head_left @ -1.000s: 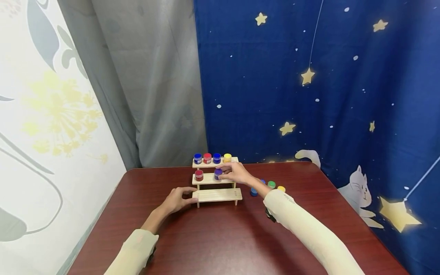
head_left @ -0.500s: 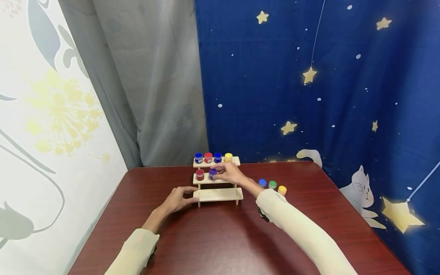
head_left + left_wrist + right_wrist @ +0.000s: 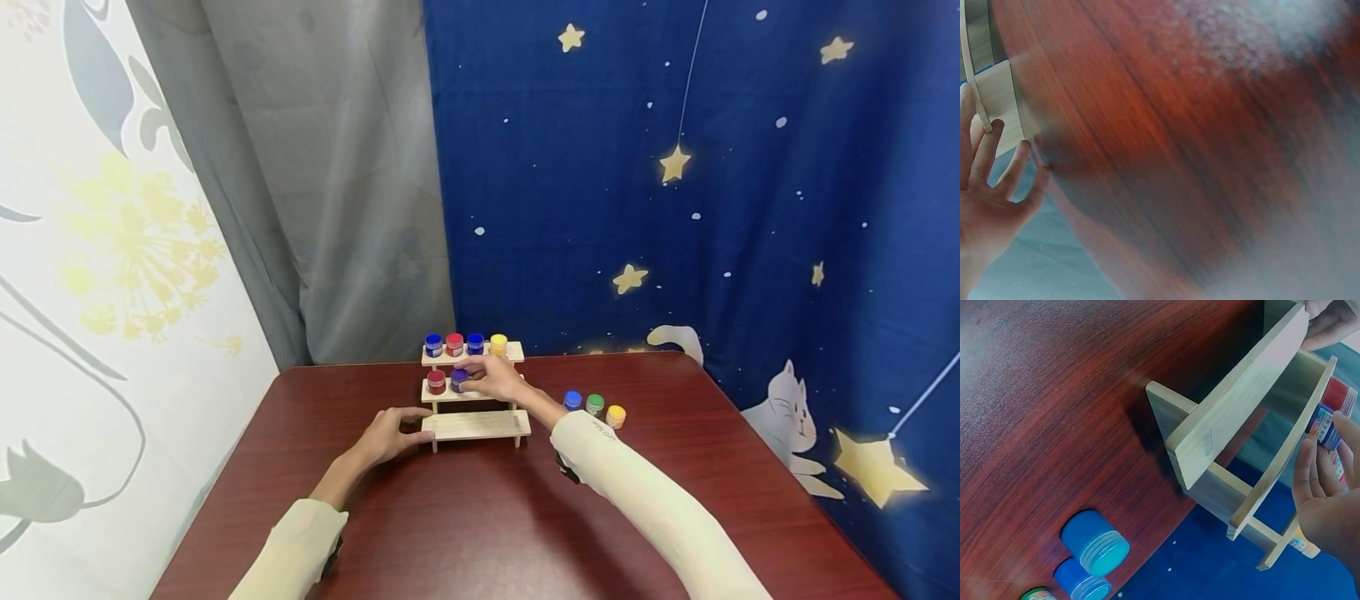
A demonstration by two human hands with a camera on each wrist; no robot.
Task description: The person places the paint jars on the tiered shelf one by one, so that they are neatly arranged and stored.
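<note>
A three-tier wooden rack (image 3: pixel 476 426) stands on the table. My left hand (image 3: pixel 384 437) grips the left end of its lowest board between thumb and forefinger; in the left wrist view the other fingers of this hand (image 3: pixel 997 187) are spread. My right hand (image 3: pixel 497 379) pinches a small purple-blue jar (image 3: pixel 459 381) at the middle board, just right of a dark red jar (image 3: pixel 436 382). The right wrist view shows the same jar (image 3: pixel 1324 427) between thumb and fingers of this hand (image 3: pixel 1335 506). The jar's underside is hidden.
The top board carries a blue jar (image 3: pixel 433 345), a red jar (image 3: pixel 454 344), another blue jar (image 3: pixel 475 344) and a yellow jar (image 3: pixel 498 344). Right of the rack are blue (image 3: pixel 572 401), green (image 3: pixel 595 405) and yellow (image 3: pixel 616 417) jars, plus a lighter blue jar (image 3: pixel 1094 542). Curtains hang behind.
My right hand has moved left along the middle board with the purple-blue jar, which is now close to the dark red jar. The left hand keeps its hold on the rack.
</note>
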